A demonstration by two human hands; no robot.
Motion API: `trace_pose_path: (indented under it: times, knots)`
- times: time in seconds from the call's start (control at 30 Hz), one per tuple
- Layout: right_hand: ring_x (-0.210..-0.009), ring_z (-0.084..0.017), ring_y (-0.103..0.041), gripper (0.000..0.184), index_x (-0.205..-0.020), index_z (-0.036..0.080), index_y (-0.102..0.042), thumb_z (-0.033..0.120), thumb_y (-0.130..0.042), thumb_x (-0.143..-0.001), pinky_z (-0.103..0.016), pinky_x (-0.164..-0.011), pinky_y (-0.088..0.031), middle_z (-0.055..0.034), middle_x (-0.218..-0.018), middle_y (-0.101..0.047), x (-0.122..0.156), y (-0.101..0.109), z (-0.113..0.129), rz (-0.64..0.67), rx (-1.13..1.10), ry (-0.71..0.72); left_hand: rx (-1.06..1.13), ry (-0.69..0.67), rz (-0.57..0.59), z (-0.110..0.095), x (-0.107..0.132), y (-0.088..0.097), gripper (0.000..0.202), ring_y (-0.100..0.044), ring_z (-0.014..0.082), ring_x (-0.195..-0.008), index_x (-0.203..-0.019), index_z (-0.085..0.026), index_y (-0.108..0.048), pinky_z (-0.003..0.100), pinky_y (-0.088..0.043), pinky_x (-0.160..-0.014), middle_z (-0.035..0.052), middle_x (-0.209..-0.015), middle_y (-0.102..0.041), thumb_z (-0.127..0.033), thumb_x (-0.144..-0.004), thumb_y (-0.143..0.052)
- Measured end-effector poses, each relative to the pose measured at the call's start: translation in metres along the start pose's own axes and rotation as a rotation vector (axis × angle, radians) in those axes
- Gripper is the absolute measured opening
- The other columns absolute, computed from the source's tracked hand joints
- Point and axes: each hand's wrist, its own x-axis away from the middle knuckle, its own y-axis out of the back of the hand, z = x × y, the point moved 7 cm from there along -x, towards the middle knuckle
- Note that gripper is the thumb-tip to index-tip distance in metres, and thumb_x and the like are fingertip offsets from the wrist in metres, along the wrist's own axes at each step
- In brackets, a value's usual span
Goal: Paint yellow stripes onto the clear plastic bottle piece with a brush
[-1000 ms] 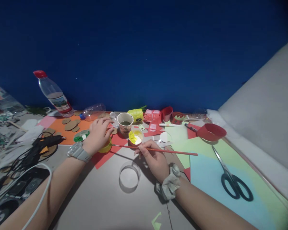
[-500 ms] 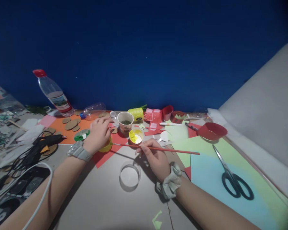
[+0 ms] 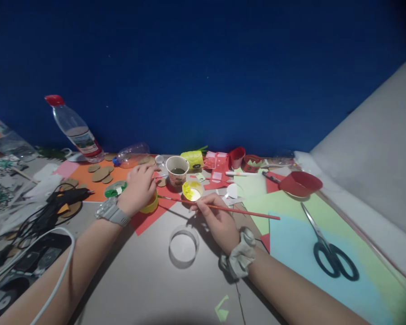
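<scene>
My right hand pinches a thin red paintbrush near its middle, the handle reaching out to the right. The brush tip points left, at a yellow round piece. My left hand has its fingers closed over this piece from above and hides most of it. Between the hands, a small cup with yellow paint stands just behind the brush. Behind that is a paper cup of dark liquid. A white ring lies in front on the grey table.
Scissors lie on blue and green paper at the right, near a red bowl-like piece. A red-capped bottle leans at the back left. Black cables and a white cord cross the left side by my arm.
The brush tip has risen slightly, so the brush slants more, its tip near the yellow piece. Both hands stay nearly in place.
</scene>
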Motion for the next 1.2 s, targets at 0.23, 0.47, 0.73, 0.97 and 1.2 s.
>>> trace_pose_path:
  times: [0.23,0.47,0.73,0.97,1.2]
  knots:
    - [-0.078,-0.013,-0.062,0.014,-0.082,0.023,-0.057,0.032,-0.051,-0.091,-0.027,-0.075,-0.048,0.0009,-0.080,-0.064,0.0007,-0.0018,0.0019,0.018,-0.032,0.015,0.019,0.020,0.014,0.0023,-0.0008,-0.0020,0.037,-0.044,0.0293,-0.114,-0.120,-0.018,-0.052,0.047,-0.035,-0.099,0.0104,-0.122,-0.054,-0.019,-0.087,-0.034]
    - [-0.081,-0.013,-0.062,0.013,-0.084,0.024,-0.058,0.033,-0.052,-0.090,-0.027,-0.078,-0.048,0.0011,-0.084,-0.065,0.0003,-0.0070,-0.0005,0.080,0.003,-0.016,0.043,0.025,0.043,0.0035,-0.0010,-0.0025,0.037,-0.044,0.0294,-0.114,-0.118,-0.019,-0.053,0.048,-0.035,-0.099,0.0096,-0.122,-0.054,-0.019,-0.087,-0.035]
    - [-0.082,-0.012,-0.062,0.014,-0.085,0.023,-0.056,0.035,-0.052,-0.089,-0.026,-0.078,-0.049,0.0006,-0.084,-0.066,-0.0024,-0.0039,-0.0008,0.024,-0.029,-0.060,0.061,0.019,0.050,0.0038,-0.0009,-0.0021,0.036,-0.043,0.0289,-0.115,-0.117,-0.019,-0.053,0.048,-0.035,-0.099,0.0095,-0.123,-0.054,-0.019,-0.086,-0.035]
    - [-0.070,-0.012,-0.059,0.018,-0.078,0.024,-0.054,0.038,-0.050,-0.090,-0.026,-0.067,-0.051,0.0019,-0.075,-0.063,-0.0012,-0.0035,-0.0009,0.037,-0.077,-0.067,0.068,0.022,0.047,0.0046,-0.0008,-0.0028,0.036,-0.044,0.0287,-0.114,-0.117,-0.020,-0.053,0.048,-0.035,-0.099,0.0095,-0.122,-0.054,-0.019,-0.086,-0.035]
    - [-0.087,-0.014,-0.064,0.014,-0.088,0.023,-0.056,0.036,-0.051,-0.090,-0.028,-0.080,-0.050,-0.0005,-0.091,-0.067,-0.0013,-0.0088,-0.0022,0.070,-0.021,-0.072,0.066,0.016,0.050,0.0031,-0.0008,-0.0015,0.036,-0.043,0.0289,-0.114,-0.117,-0.020,-0.054,0.048,-0.035,-0.098,0.0094,-0.122,-0.054,-0.019,-0.086,-0.035]
